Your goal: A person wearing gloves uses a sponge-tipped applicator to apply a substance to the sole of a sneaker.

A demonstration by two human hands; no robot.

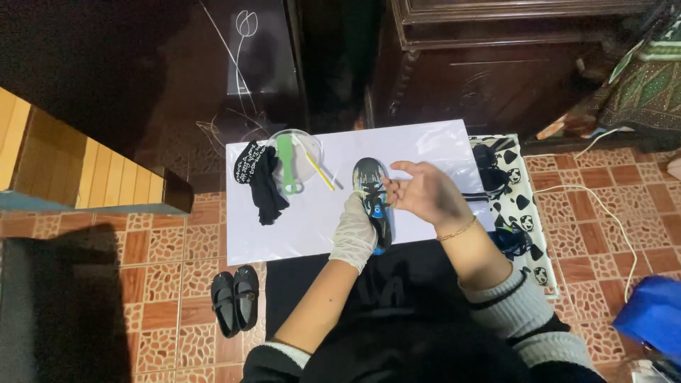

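Shoe [374, 202] sits under my left hand [355, 230], whose gloved fingers wrap its side; my right hand [425, 193] touches it, fingers curled loosely.

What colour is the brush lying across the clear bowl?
Green brush, across the clear bowl on the white sheet; head view.

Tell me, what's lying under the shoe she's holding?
Under the shoe lies a white sheet spread on the tiled floor. The gloved left hand hides part of it.
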